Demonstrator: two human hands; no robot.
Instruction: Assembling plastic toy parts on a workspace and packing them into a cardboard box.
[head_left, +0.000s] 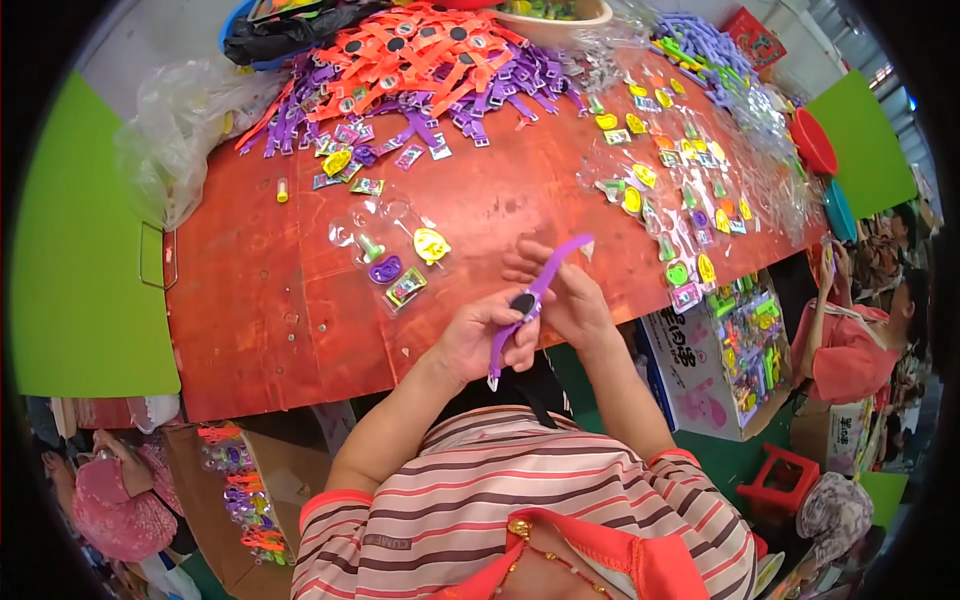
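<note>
A purple toy wristwatch [549, 268] with a dark round face is pinched between the thumb and fingers of my left hand [470, 340]. Its buckle end points down toward me, and the free strap end slants up to the right. Right beside the strap, my right hand [581, 308] has its fingers stretched out; some of them pass behind the strap. On the red table to the left of my hands lies a clear blister shell [398, 243]. It carries a yellow piece [431, 245], a purple oval piece [385, 268] and a small printed packet [406, 288].
Orange and purple watches [400, 60] are heaped at the far side. Several filled blister shells [690, 180] spread over the table's right side. A clear plastic bag [180, 130] hangs by the left edge. Boxes of toys [690, 375] stand below. Another person [850, 335] sits at right.
</note>
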